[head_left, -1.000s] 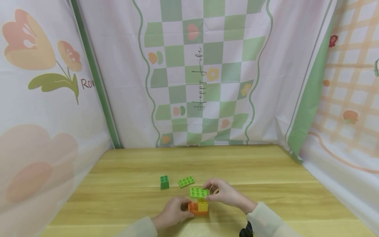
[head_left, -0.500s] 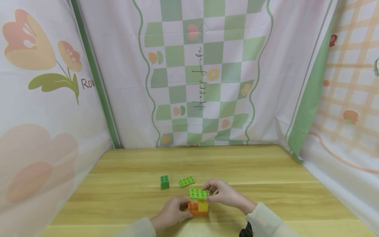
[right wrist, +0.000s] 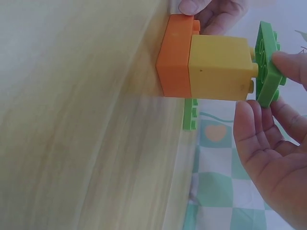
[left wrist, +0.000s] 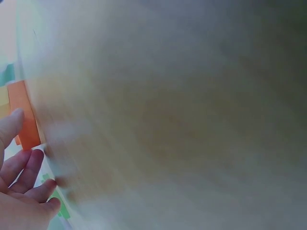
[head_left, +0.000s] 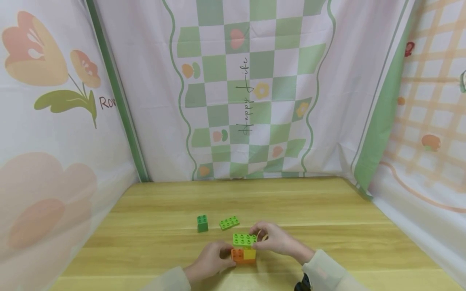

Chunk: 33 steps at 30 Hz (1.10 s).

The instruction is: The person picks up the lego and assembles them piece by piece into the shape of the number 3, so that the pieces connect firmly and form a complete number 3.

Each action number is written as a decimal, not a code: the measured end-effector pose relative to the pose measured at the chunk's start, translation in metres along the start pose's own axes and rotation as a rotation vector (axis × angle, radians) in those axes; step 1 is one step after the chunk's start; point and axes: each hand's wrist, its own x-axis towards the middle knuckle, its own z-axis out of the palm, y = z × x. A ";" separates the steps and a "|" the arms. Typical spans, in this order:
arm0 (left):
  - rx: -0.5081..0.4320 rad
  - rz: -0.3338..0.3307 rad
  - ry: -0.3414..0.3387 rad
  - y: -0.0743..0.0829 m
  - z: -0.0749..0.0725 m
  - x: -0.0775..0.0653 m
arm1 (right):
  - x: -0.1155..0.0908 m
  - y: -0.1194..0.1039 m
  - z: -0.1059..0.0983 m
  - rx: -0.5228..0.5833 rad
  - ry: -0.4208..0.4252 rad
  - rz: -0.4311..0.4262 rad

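My left hand (head_left: 212, 260) grips the left end of an orange building block (head_left: 237, 254) that rests on the table. A taller yellow block (right wrist: 220, 67) is stacked on the orange one's right half; orange studs show beside it. My right hand (head_left: 274, 239) pinches a flat light-green plate (head_left: 244, 240) by its right end between thumb and fingers. In the right wrist view that plate hangs slightly tilted just above the yellow block's studs. In the left wrist view, the thumb and fingertips hold the orange block (left wrist: 26, 117) at its end.
Behind the hands, a second light-green plate (head_left: 229, 222) lies flat on the wooden table (head_left: 291, 202). Left of it stands a dark-green block (head_left: 202, 223). A black object (head_left: 303, 283) shows beside the right sleeve. Patterned cloth (head_left: 240, 89) hangs at the table's back and sides.
My right hand has lowered the light-green plate slightly toward the yellow block, whose studs are now mostly covered in the head view. The left hand keeps its hold on the orange block.
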 end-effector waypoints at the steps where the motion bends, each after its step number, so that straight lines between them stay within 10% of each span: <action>1: 0.000 0.003 0.001 0.000 0.000 0.000 | 0.000 0.000 0.000 0.004 -0.001 -0.002; 33: -0.053 -0.044 -0.029 0.002 -0.002 0.002 | 0.004 0.004 0.005 -0.013 0.004 -0.010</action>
